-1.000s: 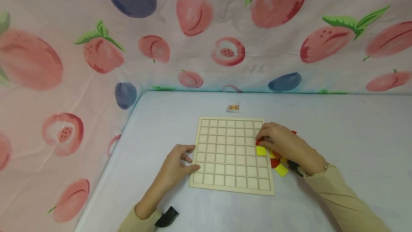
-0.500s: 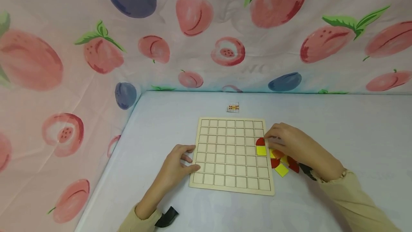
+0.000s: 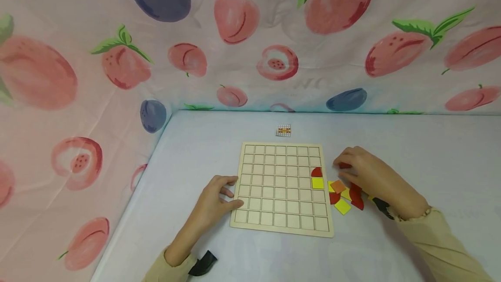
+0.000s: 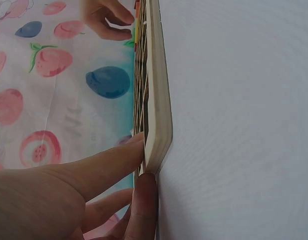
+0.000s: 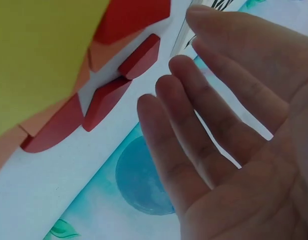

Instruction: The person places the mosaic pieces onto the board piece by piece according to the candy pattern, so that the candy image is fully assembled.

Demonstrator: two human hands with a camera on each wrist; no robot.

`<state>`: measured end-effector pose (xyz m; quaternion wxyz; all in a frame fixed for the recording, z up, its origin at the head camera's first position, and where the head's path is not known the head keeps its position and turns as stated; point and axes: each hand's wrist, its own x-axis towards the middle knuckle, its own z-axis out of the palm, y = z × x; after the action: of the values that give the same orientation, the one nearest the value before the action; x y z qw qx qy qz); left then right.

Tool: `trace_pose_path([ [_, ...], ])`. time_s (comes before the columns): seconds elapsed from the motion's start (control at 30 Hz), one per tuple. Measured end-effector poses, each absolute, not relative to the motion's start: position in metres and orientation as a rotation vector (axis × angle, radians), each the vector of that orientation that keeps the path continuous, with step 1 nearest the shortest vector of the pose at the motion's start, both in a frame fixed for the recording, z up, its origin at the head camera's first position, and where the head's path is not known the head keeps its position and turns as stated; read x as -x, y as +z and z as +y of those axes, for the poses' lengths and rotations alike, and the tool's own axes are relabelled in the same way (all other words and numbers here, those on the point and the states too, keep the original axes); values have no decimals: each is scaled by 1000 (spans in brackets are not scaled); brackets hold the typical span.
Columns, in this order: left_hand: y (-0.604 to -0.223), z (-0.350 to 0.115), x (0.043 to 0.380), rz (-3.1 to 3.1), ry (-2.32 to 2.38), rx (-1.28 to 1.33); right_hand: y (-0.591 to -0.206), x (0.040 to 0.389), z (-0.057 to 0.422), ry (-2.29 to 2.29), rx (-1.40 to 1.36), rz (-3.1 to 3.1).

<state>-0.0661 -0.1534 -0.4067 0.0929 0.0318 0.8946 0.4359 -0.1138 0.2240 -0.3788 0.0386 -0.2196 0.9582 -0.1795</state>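
A pale wooden grid board point(image 3: 280, 193) lies flat. Its right column bears a red rounded piece point(image 3: 316, 172) just behind a yellow square tile point(image 3: 318, 183). At the board's left edge, my left hand point(image 3: 216, 197) rests its thumb on the rim, with fingertips against the side. My right hand point(image 3: 368, 171) hovers over the loose pieces right of the board, fingers slightly bent. A red piece point(image 3: 345, 165) shows beneath its fingers. In the right wrist view, the right-hand fingers point(image 5: 166, 145) are spread with nothing between them, beside several red pieces point(image 5: 106, 102).
Beside the board's right edge lie an orange square tile point(image 3: 338, 187), a yellow square tile point(image 3: 342, 206) and red rounded pieces point(image 3: 356, 197), partly overlapping. A small printed pattern card point(image 3: 283, 130) lies behind the board. A fruit-print cloth point(image 3: 235, 68) hangs behind the table.
My right hand has let go of the red rounded piece on the board and moved right, over the loose pieces. My left hand and the board have stayed put.
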Motion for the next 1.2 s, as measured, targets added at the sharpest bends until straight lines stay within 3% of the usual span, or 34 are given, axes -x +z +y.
trace_pose_path([
  [0.6, -408, -153, 66, 2646, 1300, -88, -386, 130, 232, -496, 604, 2928],
  [1.2, -407, -153, 66, 2657, 1302, -99, -380, 123, 219, -662, 513, 2916],
])
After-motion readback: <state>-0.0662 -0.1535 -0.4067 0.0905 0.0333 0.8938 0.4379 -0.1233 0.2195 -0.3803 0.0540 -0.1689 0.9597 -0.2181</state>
